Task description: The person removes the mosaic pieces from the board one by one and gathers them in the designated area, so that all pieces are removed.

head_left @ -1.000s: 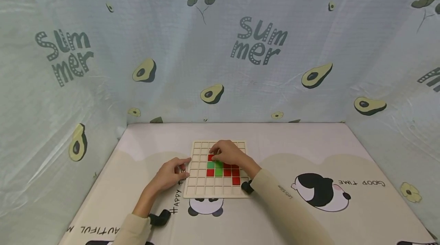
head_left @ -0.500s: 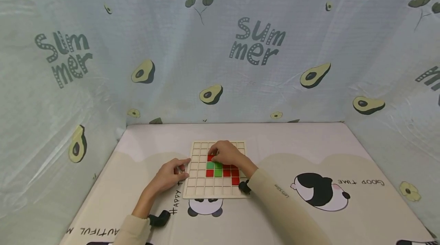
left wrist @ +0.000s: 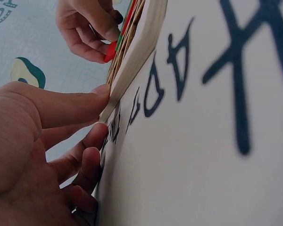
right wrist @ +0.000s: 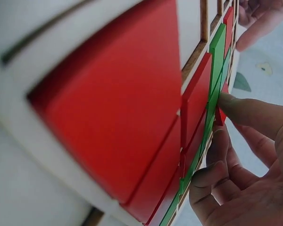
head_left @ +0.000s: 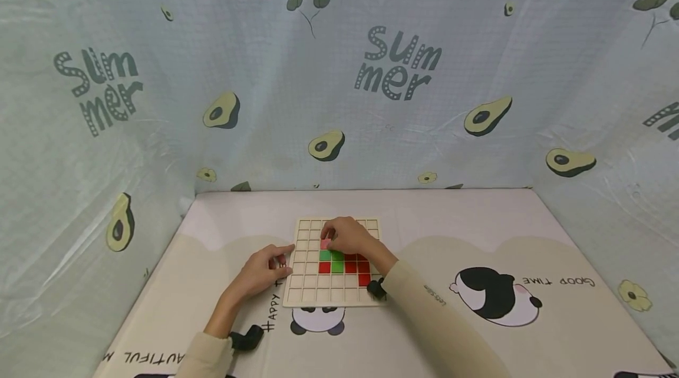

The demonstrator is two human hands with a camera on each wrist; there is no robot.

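Note:
A pale wooden grid board point(head_left: 309, 295) lies flat in front of me, with red and green square tiles set in some cells. My right hand point(head_left: 347, 235) pinches a red tile point(right wrist: 220, 115) between thumb and fingers, over the board's upper middle; the tile is tilted and looks pinkish in the head view. Below it sit a green tile point(head_left: 337, 266) and a red tile point(head_left: 324, 268). My left hand point(head_left: 261, 268) rests at the board's left edge. In the left wrist view its thumb point(left wrist: 75, 106) touches that edge and the other fingers are loosely bent.
The board lies on a cream tablecloth point(head_left: 424, 342) printed with pandas and lettering. A sheet point(head_left: 265, 71) printed with avocados and words hangs behind the table and along both sides. More red tiles point(head_left: 363, 279) sit toward the board's right side, near my right wrist.
The red tile at my right fingertips has tipped, going from deep red to a paler, glossy pink in the head view. Both hands have stayed nearly in place.

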